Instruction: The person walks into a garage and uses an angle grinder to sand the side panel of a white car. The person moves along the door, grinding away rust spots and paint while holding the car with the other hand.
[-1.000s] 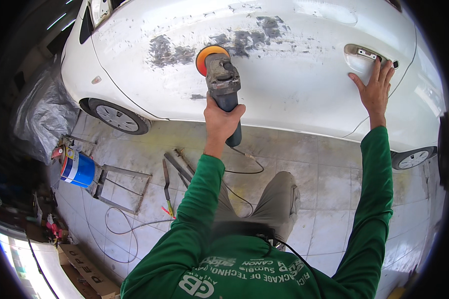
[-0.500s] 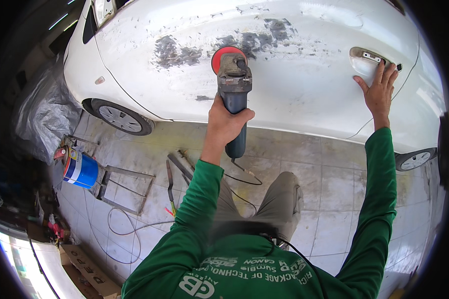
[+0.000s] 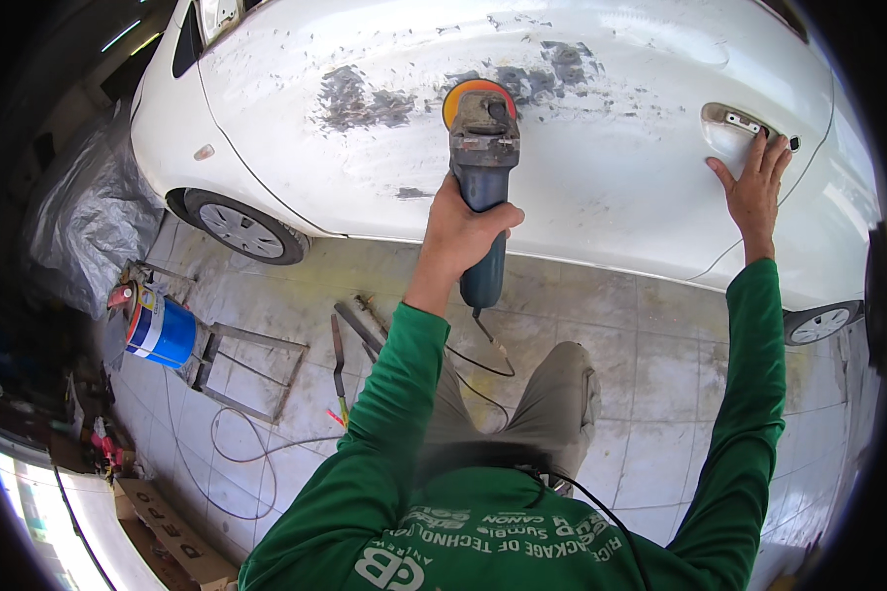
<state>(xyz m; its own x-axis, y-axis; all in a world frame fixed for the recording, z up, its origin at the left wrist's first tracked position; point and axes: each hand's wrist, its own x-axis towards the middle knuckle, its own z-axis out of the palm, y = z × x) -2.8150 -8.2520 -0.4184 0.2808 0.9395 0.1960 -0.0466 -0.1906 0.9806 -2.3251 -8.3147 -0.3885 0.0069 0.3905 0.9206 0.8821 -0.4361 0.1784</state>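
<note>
A grinder (image 3: 483,167) is gripped firmly by the left hand (image 3: 466,231), its orange disc at twelve o'clock against the white car door (image 3: 581,167), while the open right hand (image 3: 754,187) is pressed flat by the door handle (image 3: 734,123) at two o'clock

Long green sleeves (image 3: 749,394) on both arms, green shirt (image 3: 483,542) with white lettering across the chest, grey-brown trousers (image 3: 552,404), hands bare.

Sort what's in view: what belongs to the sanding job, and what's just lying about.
In use: angle grinder in left hand; white car door, steadied by right hand; grinder cord.

Lying about: blue can, metal stand, plastic sheet, cardboard box.
</note>
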